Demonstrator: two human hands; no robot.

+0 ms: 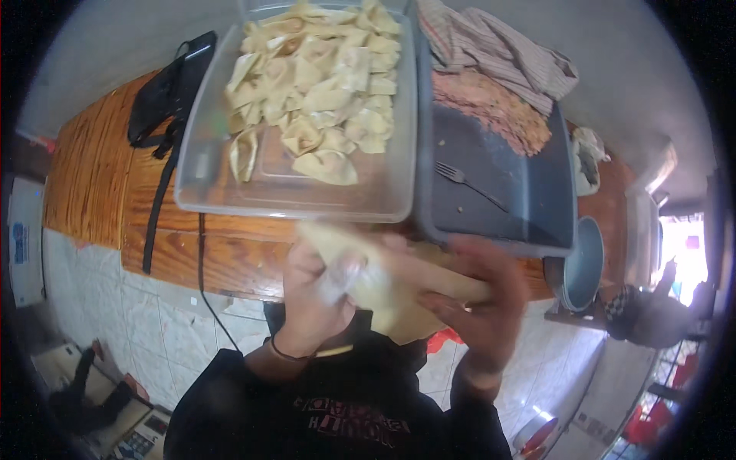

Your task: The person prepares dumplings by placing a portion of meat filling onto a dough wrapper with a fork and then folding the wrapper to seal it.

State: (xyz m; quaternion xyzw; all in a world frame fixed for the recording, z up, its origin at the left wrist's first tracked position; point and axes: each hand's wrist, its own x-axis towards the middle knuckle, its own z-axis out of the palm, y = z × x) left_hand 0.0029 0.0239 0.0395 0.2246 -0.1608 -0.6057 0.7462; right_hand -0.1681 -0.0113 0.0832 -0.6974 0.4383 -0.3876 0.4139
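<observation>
Left hand (310, 303), fingers curled, supports a blurred dough wrapper (337, 239); right hand (491, 303), fingers part-closed, grips pale dough sheets (400, 310) near the clear tub (295, 201).

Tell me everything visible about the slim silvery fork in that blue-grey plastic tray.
The slim silvery fork, metallic in look, lies in the rectangular blue-grey plastic tray, apart from the pink minced mixture beyond it. Its tines point toward the picture's upper left, its narrow handle toward the lower right. It looks straight; whether it is clean cannot be told. Only the tray seems to touch it.
</observation>
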